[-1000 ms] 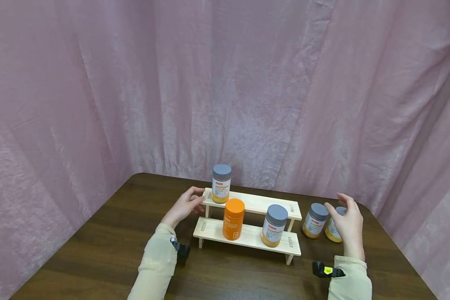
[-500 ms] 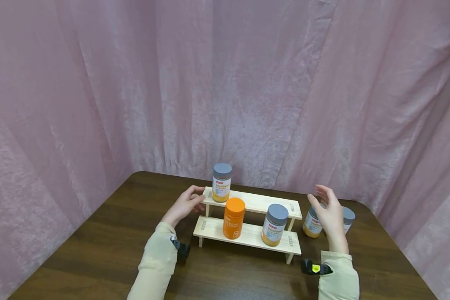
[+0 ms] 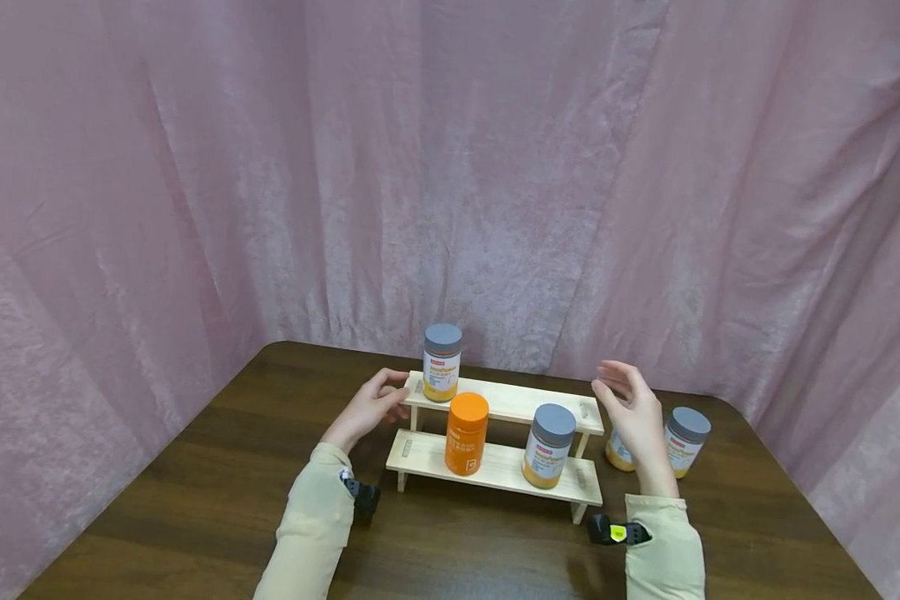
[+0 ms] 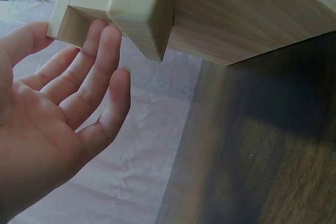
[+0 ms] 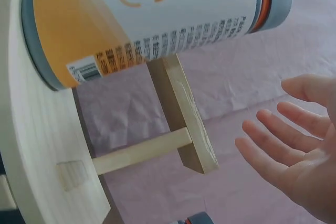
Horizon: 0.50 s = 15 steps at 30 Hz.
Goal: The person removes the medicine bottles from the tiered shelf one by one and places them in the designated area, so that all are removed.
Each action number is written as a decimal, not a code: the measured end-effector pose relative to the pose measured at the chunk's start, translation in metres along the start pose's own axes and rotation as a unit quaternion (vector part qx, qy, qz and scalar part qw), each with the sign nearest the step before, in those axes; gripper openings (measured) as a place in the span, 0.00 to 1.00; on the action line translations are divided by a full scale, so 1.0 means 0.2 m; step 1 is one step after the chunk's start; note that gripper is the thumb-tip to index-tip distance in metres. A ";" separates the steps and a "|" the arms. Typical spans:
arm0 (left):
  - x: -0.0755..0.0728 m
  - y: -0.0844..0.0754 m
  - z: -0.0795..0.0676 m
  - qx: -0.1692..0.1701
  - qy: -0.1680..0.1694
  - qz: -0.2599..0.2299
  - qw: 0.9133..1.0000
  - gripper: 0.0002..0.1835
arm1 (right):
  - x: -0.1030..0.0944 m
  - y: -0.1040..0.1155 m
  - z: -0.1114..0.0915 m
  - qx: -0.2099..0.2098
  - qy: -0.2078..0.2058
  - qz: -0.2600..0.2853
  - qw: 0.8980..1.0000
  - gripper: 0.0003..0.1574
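Observation:
A two-tier wooden display rack (image 3: pixel 525 402) stands on the table. My left hand (image 3: pixel 366 410) holds the left end of its upper shelf; in the left wrist view the thumb and fingertips meet the board's end. A grey-lidded jar (image 3: pixel 442 367) stands upright on the upper shelf's left part. The lower shelf bears an orange jar (image 3: pixel 467 435) and another grey-lidded jar (image 3: pixel 548 450). Off the upper shelf's right end, my right hand (image 3: pixel 636 410) hovers with relaxed fingers, holding nothing. The right wrist view shows that hand (image 5: pixel 304 142) apart from the rack.
Right of the rack, two more grey-lidded jars stand on the table: one (image 3: pixel 619 454) partly hidden behind my right hand, the other (image 3: pixel 687 442) just beyond it. The dark wooden table (image 3: pixel 217 467) ends at a pink curtain (image 3: pixel 510 183) behind.
My right hand has moved left, from in front of the outer table jar to beside the upper shelf's right end. My left hand stays at the rack. The jars keep their places.

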State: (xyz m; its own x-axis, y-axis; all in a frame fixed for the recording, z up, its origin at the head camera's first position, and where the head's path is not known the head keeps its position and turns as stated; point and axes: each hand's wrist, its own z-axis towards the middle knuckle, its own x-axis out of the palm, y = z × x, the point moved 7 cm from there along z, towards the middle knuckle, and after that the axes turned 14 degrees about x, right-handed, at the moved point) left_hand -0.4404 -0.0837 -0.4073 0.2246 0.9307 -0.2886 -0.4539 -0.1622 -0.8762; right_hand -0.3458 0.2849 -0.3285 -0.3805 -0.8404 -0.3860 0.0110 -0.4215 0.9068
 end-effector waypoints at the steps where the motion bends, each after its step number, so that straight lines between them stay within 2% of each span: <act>1: 0.00 0.00 0.00 0.003 0.001 0.001 1.000 0.21 | 0.01 0.00 0.00 0.000 0.005 0.006 1.000 0.27; 9: 0.00 -0.02 -0.01 0.004 0.002 -0.007 1.000 0.22 | 0.04 0.02 0.00 -0.015 0.055 0.090 0.994 0.27; 15: 0.00 -0.01 -0.01 0.002 0.001 -0.009 1.000 0.22 | 0.06 0.04 0.00 -0.028 0.100 0.164 0.981 0.30</act>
State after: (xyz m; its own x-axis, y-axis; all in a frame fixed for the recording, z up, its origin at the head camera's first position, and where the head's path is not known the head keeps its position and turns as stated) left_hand -0.4380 -0.0836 -0.4056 0.2338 0.9332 -0.2728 -0.4523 -0.1440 -0.8802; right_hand -0.3493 0.2716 -0.3248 -0.1580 -0.9818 -0.1057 0.1559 -0.1305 0.9791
